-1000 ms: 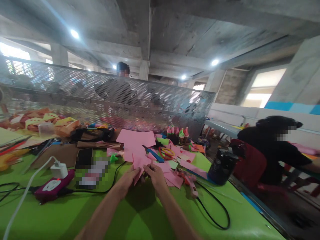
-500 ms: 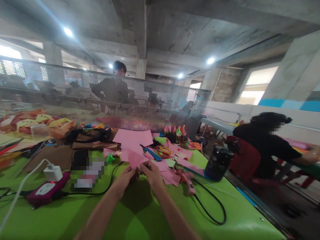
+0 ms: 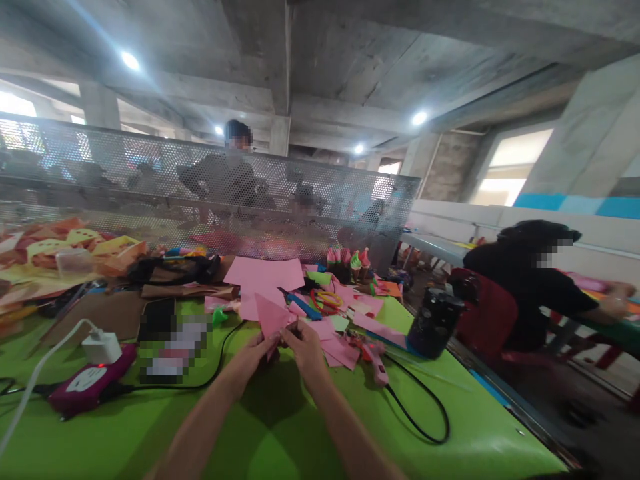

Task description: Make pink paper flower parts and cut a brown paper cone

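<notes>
A piece of pink paper (image 3: pixel 271 316), folded or rolled to a point at its top, is held up between my two hands above the green table (image 3: pixel 280 440). My left hand (image 3: pixel 259 349) grips its lower left side, fingers closed. On the right side, my right hand (image 3: pixel 302 339) pinches the lower edge between thumb and fingers. Behind the held piece lie flat pink sheets (image 3: pixel 267 272). Pink paper scraps (image 3: pixel 341 351) and a pink glue gun (image 3: pixel 376 365) with a black cord lie to the right of my right hand.
Yellow-handled scissors (image 3: pixel 329 300) and a blue tool (image 3: pixel 306 308) lie behind my hands. A black tumbler (image 3: pixel 435 323) stands near the right edge. At left are a purple power strip (image 3: pixel 93 380) with a white plug and a dark phone (image 3: pixel 157 319). A perforated metal panel (image 3: pixel 210 200) stands behind.
The pink paper now shows a sharper upright point, turned slightly between my hands. My hands stay nearly in place; the whole view has shifted slightly.
</notes>
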A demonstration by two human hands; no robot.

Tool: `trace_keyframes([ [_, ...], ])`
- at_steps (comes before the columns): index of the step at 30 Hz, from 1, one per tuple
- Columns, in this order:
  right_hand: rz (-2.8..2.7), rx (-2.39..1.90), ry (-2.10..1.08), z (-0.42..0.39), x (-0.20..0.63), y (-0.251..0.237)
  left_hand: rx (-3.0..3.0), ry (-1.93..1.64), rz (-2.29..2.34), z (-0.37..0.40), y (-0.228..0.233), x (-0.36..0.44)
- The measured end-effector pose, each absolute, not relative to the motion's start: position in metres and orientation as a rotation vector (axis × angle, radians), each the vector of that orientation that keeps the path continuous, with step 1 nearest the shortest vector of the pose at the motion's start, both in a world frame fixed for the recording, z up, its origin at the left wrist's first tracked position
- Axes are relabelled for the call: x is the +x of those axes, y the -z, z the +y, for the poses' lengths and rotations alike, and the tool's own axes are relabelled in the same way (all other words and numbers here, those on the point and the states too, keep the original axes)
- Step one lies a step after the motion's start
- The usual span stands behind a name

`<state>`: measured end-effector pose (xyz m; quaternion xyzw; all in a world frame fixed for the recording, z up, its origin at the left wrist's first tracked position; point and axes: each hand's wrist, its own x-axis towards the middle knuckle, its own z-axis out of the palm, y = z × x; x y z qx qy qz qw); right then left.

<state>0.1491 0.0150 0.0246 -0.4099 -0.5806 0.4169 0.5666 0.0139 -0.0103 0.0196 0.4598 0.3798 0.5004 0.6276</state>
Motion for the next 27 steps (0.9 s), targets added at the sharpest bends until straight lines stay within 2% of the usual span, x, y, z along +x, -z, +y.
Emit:
trace_keyframes([
  [12,-1.365,-0.921,-1.111,0.0117,0.1495,-0.0276,1.170,-1.212,0.844,-0.0034,-0.0155,0.0119],
  [27,-1.392,-0.965,-1.101,0.0095,0.1523,-0.0293,1.158,-1.398,0.899,-0.0025,-0.0186,0.0145],
])
